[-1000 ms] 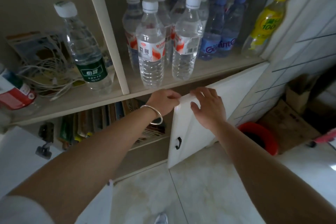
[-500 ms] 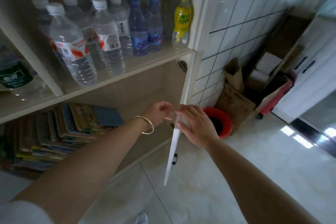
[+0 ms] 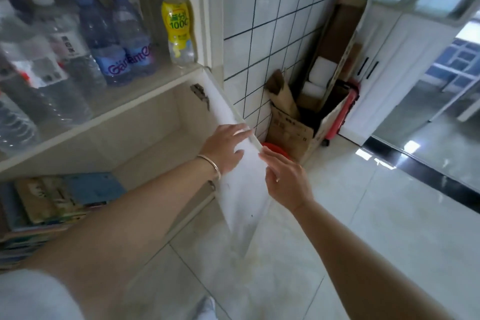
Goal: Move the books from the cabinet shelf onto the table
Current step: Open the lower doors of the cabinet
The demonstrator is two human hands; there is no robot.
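Note:
A stack of books [image 3: 52, 205] lies flat on the lower cabinet shelf [image 3: 145, 153] at the left; a blue one is on top. The white cabinet door [image 3: 244, 189] stands swung wide open toward the tiled wall. My left hand [image 3: 226, 148], with a metal bangle on the wrist, rests flat against the door's inner face near its top edge. My right hand [image 3: 285, 179] touches the door's outer edge with loose fingers. Neither hand holds a book. No table is in view.
Several water bottles [image 3: 117, 39] and a yellow drink bottle [image 3: 176, 23] stand on the upper shelf. A cardboard box [image 3: 293, 132], a red bucket [image 3: 275, 149] and a red cart [image 3: 342, 112] sit in the wall corner. White cupboards and a glass door are at the right.
The cabinet door has swung from nearly shut to wide open against the wall, both hands following it. The view has turned right, so the books now sit at the far left.

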